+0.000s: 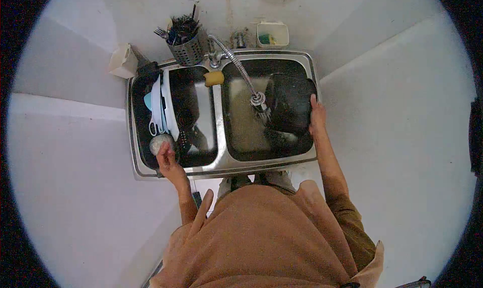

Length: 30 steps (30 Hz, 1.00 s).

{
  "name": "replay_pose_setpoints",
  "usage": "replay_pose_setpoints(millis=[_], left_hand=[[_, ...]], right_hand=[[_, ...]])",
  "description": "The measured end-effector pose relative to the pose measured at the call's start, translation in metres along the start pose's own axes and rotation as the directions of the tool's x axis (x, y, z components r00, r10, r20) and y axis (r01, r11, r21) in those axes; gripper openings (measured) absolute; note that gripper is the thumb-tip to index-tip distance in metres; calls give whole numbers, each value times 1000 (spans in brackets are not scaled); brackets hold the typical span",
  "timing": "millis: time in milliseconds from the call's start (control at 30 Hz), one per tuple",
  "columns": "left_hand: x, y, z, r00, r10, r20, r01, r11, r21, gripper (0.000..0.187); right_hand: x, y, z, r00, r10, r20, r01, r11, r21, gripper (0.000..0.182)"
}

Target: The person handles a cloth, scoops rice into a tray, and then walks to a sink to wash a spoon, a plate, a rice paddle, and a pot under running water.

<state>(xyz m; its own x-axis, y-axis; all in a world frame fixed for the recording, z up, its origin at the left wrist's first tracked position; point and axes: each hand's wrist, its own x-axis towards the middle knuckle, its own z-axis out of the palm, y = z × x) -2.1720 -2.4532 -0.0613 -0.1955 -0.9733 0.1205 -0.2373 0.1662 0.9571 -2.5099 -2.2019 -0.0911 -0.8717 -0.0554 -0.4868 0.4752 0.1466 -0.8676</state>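
Observation:
In the right basin, my right hand (317, 119) grips the right edge of a black rectangular tray (289, 104), thumb on top and the other fingers hidden below the rim. Water runs from the spray head (258, 100) beside the tray's left edge. Over the front left corner of the left basin, my left hand (170, 162) has its fingers bent and closed at a round grey object (161, 143) of a kind I cannot make out. White plates (170, 104) stand on edge just behind it, with a light blue dish (148, 101) beside them.
A yellow sponge (214, 78) lies on the divider of the steel double sink (220, 122). Behind are a perforated cutlery holder (187, 51) full of forks and other utensils, the faucet (215, 59) and a white container (273, 35) with a sponge. A white box (123, 61) stands at the left.

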Motion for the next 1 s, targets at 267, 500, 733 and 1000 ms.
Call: replay_pose_setpoints(millis=[267, 500, 733, 1000], left_hand=[[2, 9, 4, 999, 29, 16, -30, 999, 20, 20], [4, 6, -3, 1000, 26, 7, -26, 1000, -17, 20], [1, 18, -1, 999, 41, 10, -41, 999, 6, 19], [-9, 22, 7, 991, 117, 62, -118, 993, 14, 17]], right_hand=[[-27, -11, 2, 920, -311, 238, 389, 796, -465, 45], [-36, 21, -6, 827, -354, 437, 540, 717, -440, 38], [-54, 21, 1, 739, -229, 634, 654, 471, -592, 32], [-63, 8, 20, 367, -311, 877, 928, 186, -322, 33]])
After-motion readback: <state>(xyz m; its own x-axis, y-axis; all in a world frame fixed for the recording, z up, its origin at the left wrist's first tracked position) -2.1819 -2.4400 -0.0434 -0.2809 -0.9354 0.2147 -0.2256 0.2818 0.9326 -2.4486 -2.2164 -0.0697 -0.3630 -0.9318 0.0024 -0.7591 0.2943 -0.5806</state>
